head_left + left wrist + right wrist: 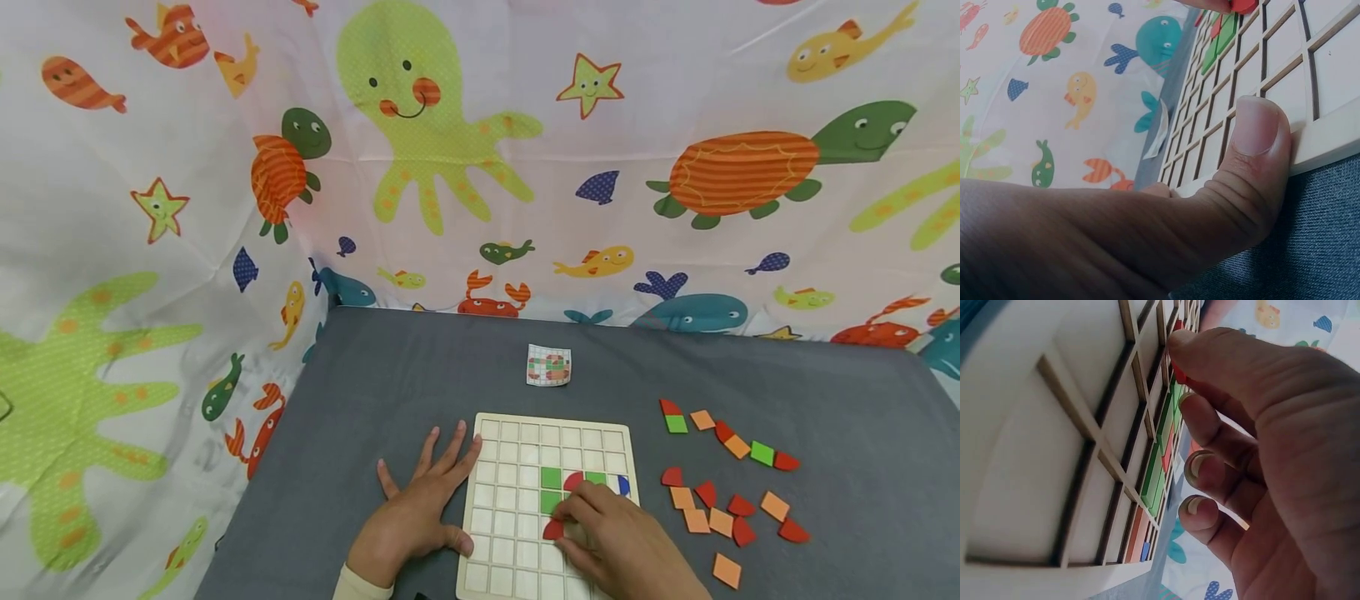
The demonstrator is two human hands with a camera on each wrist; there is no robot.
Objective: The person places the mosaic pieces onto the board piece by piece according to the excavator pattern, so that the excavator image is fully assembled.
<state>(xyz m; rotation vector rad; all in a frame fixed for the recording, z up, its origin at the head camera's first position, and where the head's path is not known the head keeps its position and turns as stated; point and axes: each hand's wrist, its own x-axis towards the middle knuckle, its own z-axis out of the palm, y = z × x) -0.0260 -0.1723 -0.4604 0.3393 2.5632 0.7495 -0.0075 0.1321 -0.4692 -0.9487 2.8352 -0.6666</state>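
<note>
A wooden grid board [504, 522] lies on the dark cloth, with green square tiles [551, 477], a red quarter-circle tile and a blue-and-white tile set in its cells. My right hand [618, 533] pinches a red quarter-circle tile [553, 529] between thumb and index finger, at a cell just below the lower green square. In the right wrist view the other fingers are loosely bent beside the grid. My left hand [420, 512] rests at the board's left edge with fingers spread, and its thumb [1257, 134] touches the frame.
A small printed pattern card [549, 366] lies beyond the board. To the right are scattered loose tiles: orange squares [727, 571], red quarter-circles [793, 531] and green squares [762, 453]. A cloth printed with sea animals [555, 275] hangs behind and at the left.
</note>
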